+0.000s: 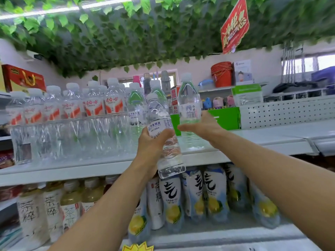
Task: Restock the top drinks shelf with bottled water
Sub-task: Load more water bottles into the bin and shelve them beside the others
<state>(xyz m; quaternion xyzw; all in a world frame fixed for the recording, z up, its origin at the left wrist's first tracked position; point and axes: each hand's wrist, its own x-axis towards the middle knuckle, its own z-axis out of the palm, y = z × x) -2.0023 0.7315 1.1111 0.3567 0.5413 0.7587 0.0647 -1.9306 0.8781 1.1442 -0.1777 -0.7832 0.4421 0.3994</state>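
Left hand (154, 142): curled round the middle of a clear plastic water bottle with white cap and blue-printed label (164, 136), tilted at frame centre, its base in front of the shelf lip.
Right hand (197, 128): wrapped round a second clear white-capped bottle (189, 104), seemingly standing on the white metal top shelf (253, 140).
Risk: the tilted bottle may clip the lip or topple the green-shouldered bottles (136, 105) just left.

White top shelf (244, 142): red-label water bottles (72, 113) left, green-label water bottles (136, 105) mid, green box (224, 118) behind. Lower shelf (235, 230): tea bottles (52, 209), lemon drink bottles (213, 196).
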